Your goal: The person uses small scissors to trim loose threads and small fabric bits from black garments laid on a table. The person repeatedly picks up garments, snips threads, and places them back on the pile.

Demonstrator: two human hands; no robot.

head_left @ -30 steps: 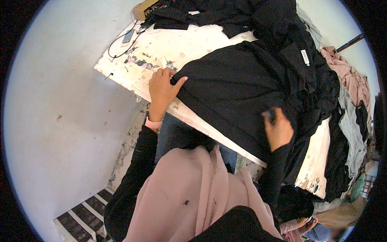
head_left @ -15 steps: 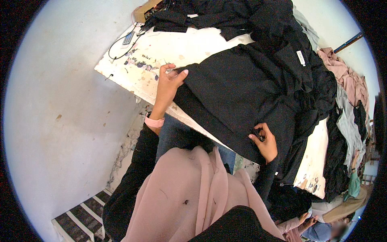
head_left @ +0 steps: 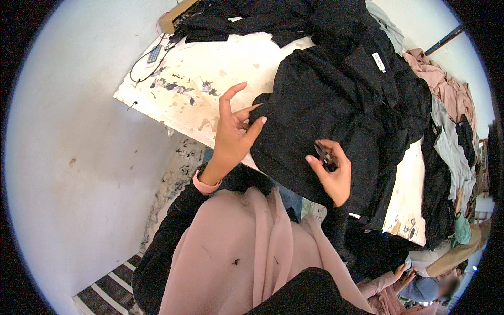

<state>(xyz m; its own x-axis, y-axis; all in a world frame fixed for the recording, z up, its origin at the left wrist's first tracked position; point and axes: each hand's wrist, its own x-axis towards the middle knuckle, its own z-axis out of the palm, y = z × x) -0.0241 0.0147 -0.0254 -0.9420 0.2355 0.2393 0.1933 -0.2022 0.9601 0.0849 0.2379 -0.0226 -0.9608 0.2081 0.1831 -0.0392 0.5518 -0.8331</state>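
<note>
Fingers [head_left: 226, 107] of the left hand [head_left: 231, 142] are held apart, the index finger lifted and the thumb laid at the left edge of a black garment [head_left: 315, 105]; whether cloth is pinched between the thumb and the other fingers cannot be told. By the curved fingers of the right hand [head_left: 338, 184], a small dark tool [head_left: 326, 156] is gripped over the garment's near part, its shape partly hidden. The garment is laid out on a worn, pale tabletop [head_left: 241, 58], whose near edge is partly covered by it, and on the right the cloth is gathered into folds. A white label [head_left: 378, 62] can be seen at its upper right. Along the far side, black clothes [head_left: 273, 18] are heaped. Near the far left corner, a small keypad [head_left: 154, 54] is placed beside a looped dark cable [head_left: 138, 81]. On the right, pink cloth [head_left: 446, 86] and grey cloth [head_left: 445, 144] are draped. At the lower right, another person's hands [head_left: 401, 272] are shown.
</note>
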